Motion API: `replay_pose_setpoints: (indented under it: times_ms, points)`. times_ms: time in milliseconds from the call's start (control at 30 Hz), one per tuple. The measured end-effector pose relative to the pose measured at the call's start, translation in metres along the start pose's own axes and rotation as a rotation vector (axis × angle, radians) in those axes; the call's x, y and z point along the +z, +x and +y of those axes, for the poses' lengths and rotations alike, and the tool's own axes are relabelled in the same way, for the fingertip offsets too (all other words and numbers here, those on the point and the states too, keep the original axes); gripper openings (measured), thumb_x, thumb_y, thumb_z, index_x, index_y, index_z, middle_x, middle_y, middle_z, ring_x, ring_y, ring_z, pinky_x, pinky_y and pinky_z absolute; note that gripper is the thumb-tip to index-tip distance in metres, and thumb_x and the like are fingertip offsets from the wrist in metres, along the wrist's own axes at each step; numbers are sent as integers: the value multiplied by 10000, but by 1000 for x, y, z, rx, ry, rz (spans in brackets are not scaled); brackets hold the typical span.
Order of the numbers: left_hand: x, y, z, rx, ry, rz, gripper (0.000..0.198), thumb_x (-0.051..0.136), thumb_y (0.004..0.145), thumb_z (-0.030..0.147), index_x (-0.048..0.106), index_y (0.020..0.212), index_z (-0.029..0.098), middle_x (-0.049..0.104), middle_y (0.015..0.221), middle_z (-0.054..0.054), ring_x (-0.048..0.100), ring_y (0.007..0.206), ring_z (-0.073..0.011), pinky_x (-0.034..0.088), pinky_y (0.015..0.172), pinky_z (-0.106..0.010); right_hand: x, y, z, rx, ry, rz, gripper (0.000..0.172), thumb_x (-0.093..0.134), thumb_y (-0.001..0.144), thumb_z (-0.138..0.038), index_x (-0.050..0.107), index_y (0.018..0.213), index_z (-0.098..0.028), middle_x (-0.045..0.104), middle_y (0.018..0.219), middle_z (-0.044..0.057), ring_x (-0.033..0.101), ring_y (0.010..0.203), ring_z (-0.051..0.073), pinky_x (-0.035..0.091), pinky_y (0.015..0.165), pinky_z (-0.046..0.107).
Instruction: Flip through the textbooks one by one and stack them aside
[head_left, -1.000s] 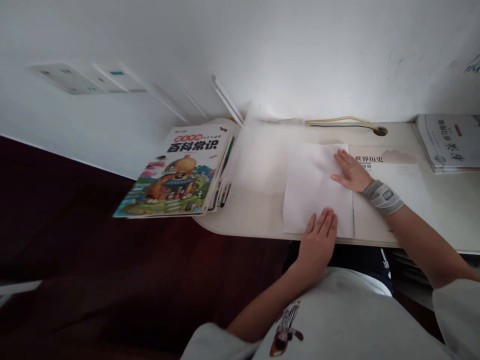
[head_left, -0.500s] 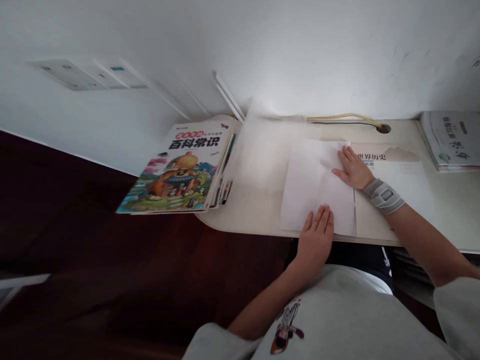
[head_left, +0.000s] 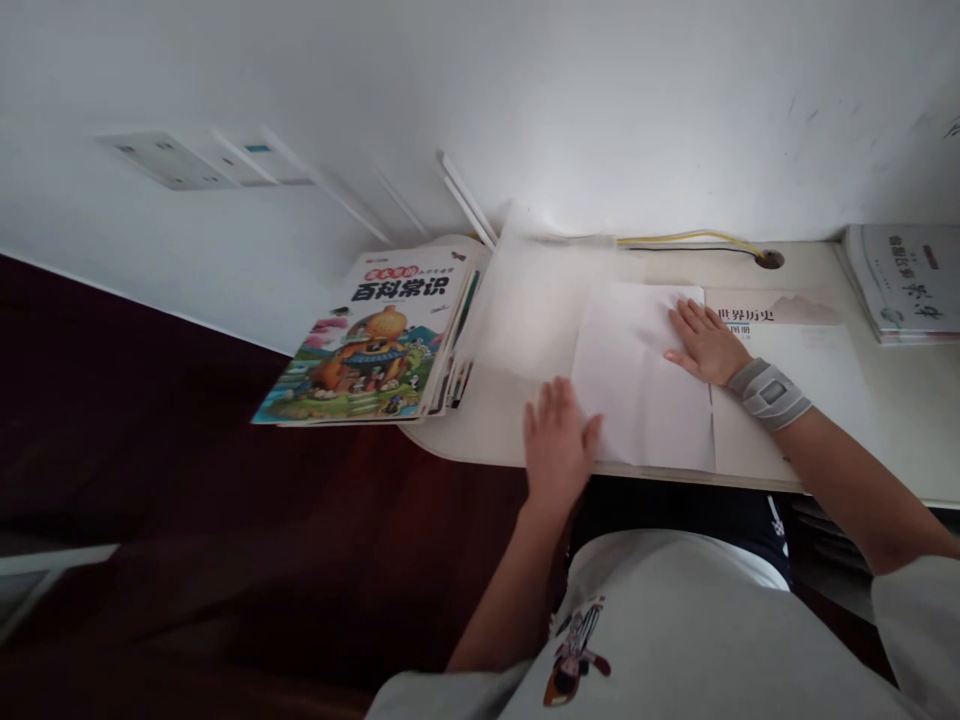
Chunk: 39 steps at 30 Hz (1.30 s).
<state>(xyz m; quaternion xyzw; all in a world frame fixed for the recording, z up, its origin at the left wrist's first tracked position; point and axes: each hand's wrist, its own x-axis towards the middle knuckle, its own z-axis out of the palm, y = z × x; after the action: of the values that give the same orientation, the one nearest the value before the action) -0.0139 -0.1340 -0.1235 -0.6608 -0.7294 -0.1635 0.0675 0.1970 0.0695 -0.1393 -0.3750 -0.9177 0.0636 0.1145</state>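
A white sheet of paper lies over the left part of a pale book with Chinese print on its cover. My right hand, with a grey band on the wrist, rests flat on the sheet's upper right edge, fingers spread. At the sheet's lower left edge is my left hand, slightly blurred, with its fingers stretched out over the desk and its thumb near the paper. Neither hand grips anything. Behind them a translucent sheet lies on the desk.
A stack of books with a colourful cover overhangs the desk's left end. More books lie at the far right. Yellow and black cables run along the wall into a round hole. The white desk has a rounded front-left corner.
My left hand has slid left from the paper's lower middle to beyond its left edge. My right hand stays in place on the paper. The view has shifted slightly.
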Motion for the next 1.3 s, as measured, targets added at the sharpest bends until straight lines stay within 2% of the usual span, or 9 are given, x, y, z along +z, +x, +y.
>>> replay_pose_setpoints:
  times_ms: [67, 167, 367, 467, 633, 833, 1067, 1200, 1300]
  points:
    - [-4, 8, -16, -129, -27, -47, 663, 402, 906, 429, 274, 1399, 5, 505, 1301, -281, 461, 1241, -355, 363, 995, -552, 2, 0, -4, 30, -6, 39, 840, 200, 866, -681, 282, 1437, -70, 244, 1500, 205, 170, 1408, 302, 166, 1126, 511]
    - [-4, 16, -29, -178, -92, -148, 699, 474, 869, 358, 226, 1417, 3, 557, 1238, -250, 524, 1150, -347, 433, 927, -508, 4, -11, -24, 92, -11, 61, 800, 260, 882, -638, 310, 1422, -49, 267, 1481, 236, 194, 1399, 318, 206, 1107, 527]
    - [3, 18, -36, -169, -137, -61, 591, 378, 856, 157, 249, 1427, 77, 606, 1141, -189, 583, 1039, -270, 474, 880, -432, 2, -88, -98, -47, -9, 49, 778, 381, 856, -622, 360, 1405, -71, 297, 1467, 232, 242, 1382, 335, 248, 1091, 554]
    - [0, 16, -34, -135, -110, -74, 604, 349, 818, 86, 276, 1418, 85, 576, 1179, -203, 563, 1076, -281, 468, 891, -448, -1, -120, -116, -64, -2, 73, 830, 456, 817, -631, 342, 1416, -68, 281, 1477, 221, 212, 1389, 341, 274, 1093, 538]
    - [-8, 16, -38, -227, -242, -113, 664, 399, 774, 80, 268, 1424, 120, 577, 1161, -163, 577, 1043, -252, 471, 893, -423, 1, -131, -117, 18, -36, 118, 612, 498, 877, -357, 353, 1417, -107, 287, 1476, 201, 247, 1381, 313, 333, 1077, 510]
    - [-8, 23, -56, -530, -786, -109, 730, 445, 761, 108, 185, 1440, 168, 613, 1079, -95, 578, 624, -90, 510, 674, -265, -3, -127, -126, -140, -36, 55, 413, 403, 930, -281, 501, 1318, -180, 426, 1417, 141, 380, 1325, 270, 345, 1075, 495]
    - [-8, 14, -54, -523, -905, -211, 932, 666, 714, 235, 119, 1468, 232, 520, 1273, -136, 552, 685, -81, 475, 658, -248, -3, -118, -129, -240, 72, 51, 470, 481, 901, -391, 510, 1300, -144, 442, 1403, 174, 391, 1315, 291, 338, 1075, 504]
    - [-30, 26, -42, -616, -1267, -205, 794, 665, 695, 212, 309, 1405, 201, 637, 993, -52, 575, 708, -93, 456, 646, -216, -15, -117, -118, -133, 336, 204, 554, 465, 906, -411, 377, 1398, -173, 391, 1439, 173, 348, 1345, 264, 340, 1078, 492]
    - [-59, 51, -11, -463, -1584, -164, 651, 681, 697, 232, 440, 1302, 212, 627, 818, 17, 570, 680, -79, 447, 641, -193, -37, -120, -105, 4, 590, 347, 653, 506, 879, -439, 258, 1450, -244, 323, 1485, 131, 310, 1365, 260, 325, 1090, 492]
